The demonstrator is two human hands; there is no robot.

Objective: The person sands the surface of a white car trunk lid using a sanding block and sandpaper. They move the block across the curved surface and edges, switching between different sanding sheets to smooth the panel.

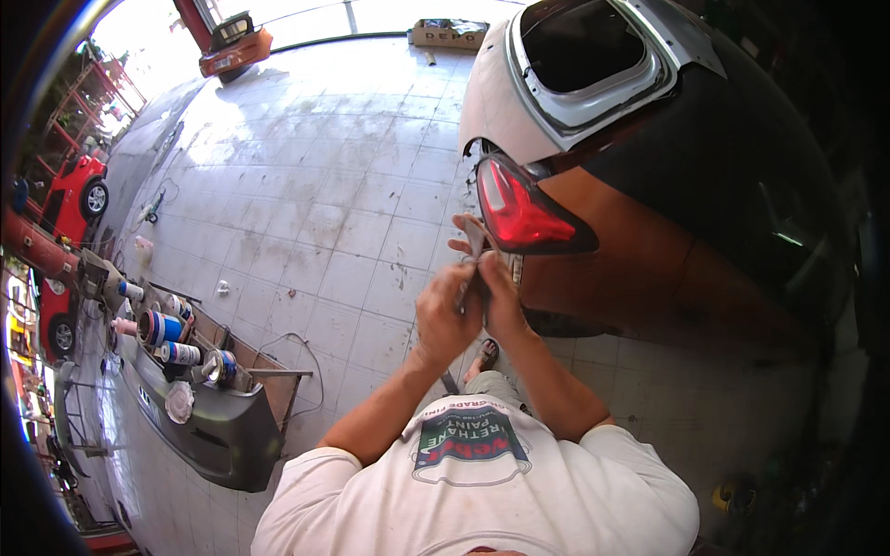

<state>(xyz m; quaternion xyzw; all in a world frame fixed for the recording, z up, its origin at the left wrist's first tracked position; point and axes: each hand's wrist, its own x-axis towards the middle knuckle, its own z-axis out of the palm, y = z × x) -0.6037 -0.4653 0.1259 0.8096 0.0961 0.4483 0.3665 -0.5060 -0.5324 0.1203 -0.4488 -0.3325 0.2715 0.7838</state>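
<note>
My left hand (pixel 445 310) and my right hand (pixel 499 292) are raised together in front of my chest, both pinching a small folded grey sheet (pixel 475 239), possibly sandpaper or cloth. The sheet sticks up above my fingers, close to the red tail light (pixel 519 211) of a car (pixel 667 185). The car's rear corner shows brown panels and a white hatch. My hands do not touch the car.
A grey car bumper (pixel 218 431) lies at the lower left beside a wooden tray (pixel 236 347) with several paint cans. Red cars (pixel 74 195) stand at the far left, an orange one at the top. A cardboard box (pixel 448 33) sits by the entrance. The floor is tiled.
</note>
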